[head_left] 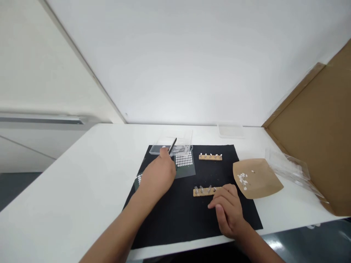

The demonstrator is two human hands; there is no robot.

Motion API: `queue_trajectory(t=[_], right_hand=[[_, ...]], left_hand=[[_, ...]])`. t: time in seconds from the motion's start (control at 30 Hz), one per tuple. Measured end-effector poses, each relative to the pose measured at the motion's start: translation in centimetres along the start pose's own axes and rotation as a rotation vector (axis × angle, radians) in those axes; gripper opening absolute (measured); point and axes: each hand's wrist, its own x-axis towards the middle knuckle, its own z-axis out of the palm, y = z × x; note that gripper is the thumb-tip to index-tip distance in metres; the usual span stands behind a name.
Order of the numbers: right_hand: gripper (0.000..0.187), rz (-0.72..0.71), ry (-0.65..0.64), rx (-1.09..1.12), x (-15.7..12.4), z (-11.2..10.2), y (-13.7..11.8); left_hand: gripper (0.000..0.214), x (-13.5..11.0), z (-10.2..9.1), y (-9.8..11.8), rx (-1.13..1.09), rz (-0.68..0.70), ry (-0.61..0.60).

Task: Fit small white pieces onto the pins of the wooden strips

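Observation:
My left hand is closed around a slim black-tipped tool, which looks like tweezers. It is over the near edge of a clear plastic box holding small white pieces. Below that box lies a sheet of round white stickers. My right hand lies with bent fingers over the right end of a wooden strip, hiding that end. Several small translucent pieces stand tilted on this strip. Farther back, a second wooden strip carries several metal studs with white tops.
A black mat covers part of the white table. On the right are a brown paper tray with white scraps, clear plastic packaging and a cardboard panel. A shallow clear tray lies near the back wall.

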Motion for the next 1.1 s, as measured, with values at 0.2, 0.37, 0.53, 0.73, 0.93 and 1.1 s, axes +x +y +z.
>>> queue_trajectory(t=[0.2, 0.37, 0.53, 0.73, 0.93, 1.1], right_hand=[[0.011, -0.124, -0.631, -0.216, 5.6, -3.5, -2.7], [0.026, -0.212, -0.787, -0.5, 15.7, -2.7, 1.8], [0.019, -0.14, -0.92, -0.406, 23.6, 2.5, 8.7], [0.021, -0.125, -0.96, -0.296, 25.7, 7.1, 10.4], [0.022, -0.151, -0.998, -0.211, 27.0, 10.9, 9.4], [0.024, -0.188, -1.093, -0.149, 27.3, 14.5, 9.6]], left_hand=[[0.043, 0.2, 0.7, -0.1, -0.19, -0.189, 0.195], [0.046, 0.4, 1.9, 0.0, -0.307, -0.16, 0.265], [0.047, 1.0, 1.9, -0.8, -0.378, -0.23, 0.317], [0.05, 2.0, -0.1, -3.9, -0.403, -0.428, 0.451], [0.05, 2.9, 0.2, -5.8, -0.409, -0.476, 0.482], [0.048, 3.2, 1.0, -5.8, -0.412, -0.45, 0.446]])
